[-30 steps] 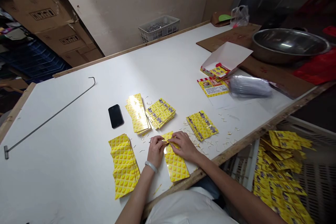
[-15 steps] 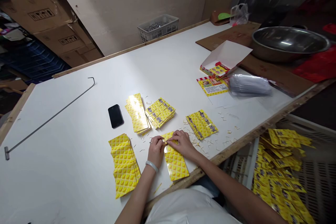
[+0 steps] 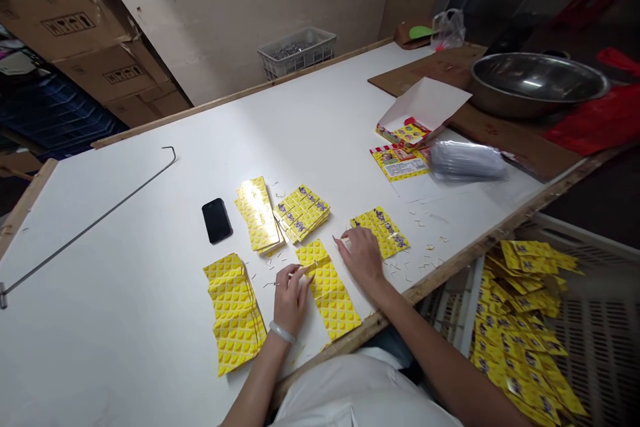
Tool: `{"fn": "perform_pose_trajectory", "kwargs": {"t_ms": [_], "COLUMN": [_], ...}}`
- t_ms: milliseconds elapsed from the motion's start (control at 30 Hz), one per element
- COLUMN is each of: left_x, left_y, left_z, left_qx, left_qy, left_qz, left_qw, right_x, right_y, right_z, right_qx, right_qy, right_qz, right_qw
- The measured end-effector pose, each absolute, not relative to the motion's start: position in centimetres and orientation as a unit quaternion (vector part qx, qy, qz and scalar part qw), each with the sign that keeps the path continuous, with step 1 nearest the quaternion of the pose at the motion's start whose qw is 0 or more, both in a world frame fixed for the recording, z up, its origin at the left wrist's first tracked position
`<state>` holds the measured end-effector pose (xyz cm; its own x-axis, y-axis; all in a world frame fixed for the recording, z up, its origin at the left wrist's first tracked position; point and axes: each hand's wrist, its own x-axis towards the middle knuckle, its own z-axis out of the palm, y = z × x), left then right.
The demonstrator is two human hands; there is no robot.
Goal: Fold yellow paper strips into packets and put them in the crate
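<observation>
A long yellow patterned packet strip lies on the white table right in front of me. My left hand pinches the strip's left edge with thumb and fingertips. My right hand has its fingers stretched out, reaching to the near edge of a small stack of yellow packets with purple print. A second printed stack and a plain yellow stack lie just beyond. Another pile of yellow strips rests to my left.
A black phone lies left of the stacks. A long metal rod crosses the table's left side. At the right are an open white box, a clear bag bundle, a steel bowl. A crate of yellow packets sits below the table edge.
My right hand left the strip's top and moved right toward the printed packet stack. The left hand stays on the strip. The camera shifted slightly.
</observation>
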<state>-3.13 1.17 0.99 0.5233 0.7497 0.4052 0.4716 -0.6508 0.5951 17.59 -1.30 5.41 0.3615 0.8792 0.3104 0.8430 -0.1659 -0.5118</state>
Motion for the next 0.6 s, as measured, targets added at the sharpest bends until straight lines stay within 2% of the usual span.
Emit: {"fn": "perform_pose_trajectory", "kwargs": {"t_ms": [67, 133, 267, 433, 600], "left_x": [-3.8, -3.9, -3.0, -2.3, -2.4], "left_y": [0.1, -0.5, -0.2, 0.5, 0.1], "left_z": [1.4, 1.6, 1.2, 0.8, 0.4], "left_qx": [0.869, 0.887, 0.88, 0.88, 0.886], "left_qy": [0.335, 0.319, 0.337, 0.33, 0.328], "left_qz": [0.282, 0.234, 0.231, 0.243, 0.246], "left_qw": [0.228, 0.236, 0.242, 0.241, 0.218], "right_x": [18.7, 18.8, 17.3, 15.9, 15.8], "right_y": [-2.9, -4.4, -6.2, -5.9, -5.4], "right_z": [5.8, 5.8, 4.7, 3.6, 3.3], "right_qx": [-0.724, -0.667, -0.591, -0.61, -0.621], "right_qy": [-0.595, -0.638, -0.697, -0.702, -0.7], "right_qz": [0.045, 0.114, 0.229, 0.23, 0.223], "right_qw": [0.347, 0.368, 0.336, 0.285, 0.273]}}
